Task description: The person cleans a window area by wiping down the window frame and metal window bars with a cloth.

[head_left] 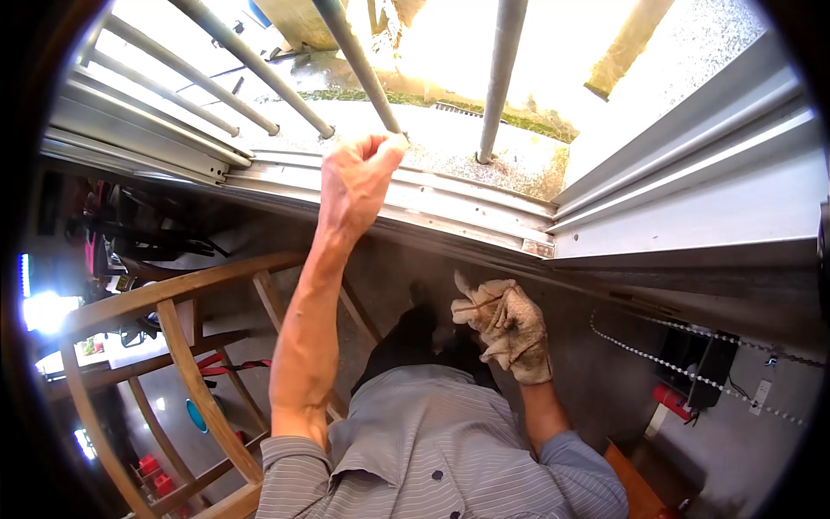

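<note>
My left hand (361, 173) is closed at the foot of a round metal window bar (359, 65), just above the window sill track (450, 201). Its fingers curl round the far side, partly out of sight. Bunched, stained tan cloth, a rag (516, 333) by its look, covers my right hand (510, 327) down to the wrist. That hand hangs below the sill, in front of my body and apart from the window frame. The fingers under the cloth are hidden, and a thin brown strip shows across its left side.
More metal bars (504, 82) stand along the opening. A wooden ladder-like frame (177, 342) is close on my left. A white sliding frame (692, 203) borders the right side. A beaded chain (692, 374) hangs at right, near a dark box with a red part (670, 400).
</note>
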